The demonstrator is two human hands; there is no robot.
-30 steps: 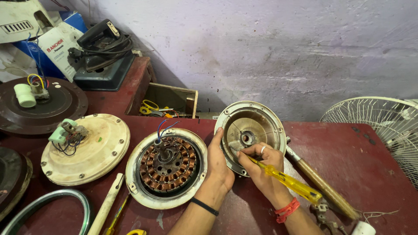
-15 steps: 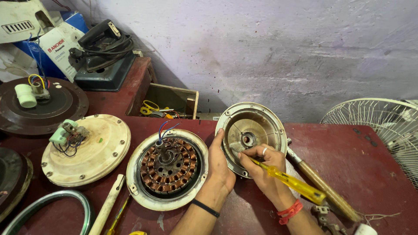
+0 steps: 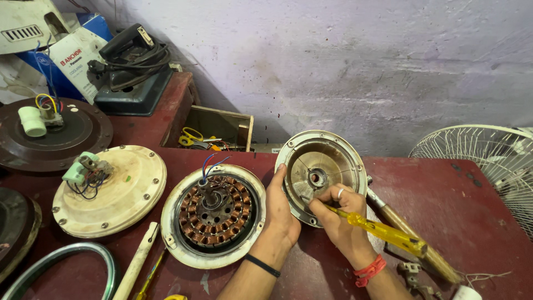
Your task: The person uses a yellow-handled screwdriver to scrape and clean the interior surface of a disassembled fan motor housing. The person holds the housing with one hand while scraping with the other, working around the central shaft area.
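The motor cover [image 3: 321, 176] is off the stator [image 3: 214, 214] at its nine o'clock; the left hand [image 3: 280, 214] braces the cover's rim; the right hand [image 3: 338, 222] grips a yellow screwdriver [image 3: 383, 232], tip inside the cover; reassembly looks undone.

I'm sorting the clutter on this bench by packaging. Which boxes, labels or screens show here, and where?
Cardboard carton: top left, behind the black clothes iron; rectangular, white printed face, blue sides.
Wooden box: against the wall, centre left; open, unlabelled, holding yellow-handled scissors.
No screens or signs show.
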